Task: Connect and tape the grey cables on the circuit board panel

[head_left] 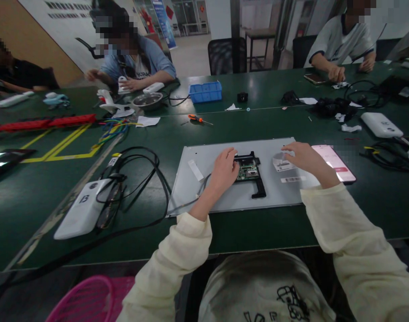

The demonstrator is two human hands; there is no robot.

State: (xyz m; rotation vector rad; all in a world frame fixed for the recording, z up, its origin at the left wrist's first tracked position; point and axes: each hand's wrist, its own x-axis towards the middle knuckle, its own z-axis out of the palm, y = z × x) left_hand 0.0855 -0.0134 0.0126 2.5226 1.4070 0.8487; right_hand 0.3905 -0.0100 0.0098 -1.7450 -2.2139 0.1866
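A grey metal panel (pixel 224 197) lies flat on the green table in front of me. A small green circuit board (pixel 248 170) sits in a black bracket (pixel 258 181) at its middle. My left hand (pixel 224 171) rests on the board's left edge, fingers curled around it. My right hand (pixel 305 158) lies on the panel's right part, fingers apart, fingertips touching a white label (pixel 282 164) with a round clear patch on it. A barcode sticker (pixel 292 179) is just below that hand.
A lit phone (pixel 336 164) lies right of the panel. An orange screwdriver (pixel 197 118) and blue bin (pixel 206 91) are beyond it. A white device (pixel 82 210) and black cables (pixel 140 179) lie to the left, a pink basket (pixel 83 299) below the edge. Other people work across the table.
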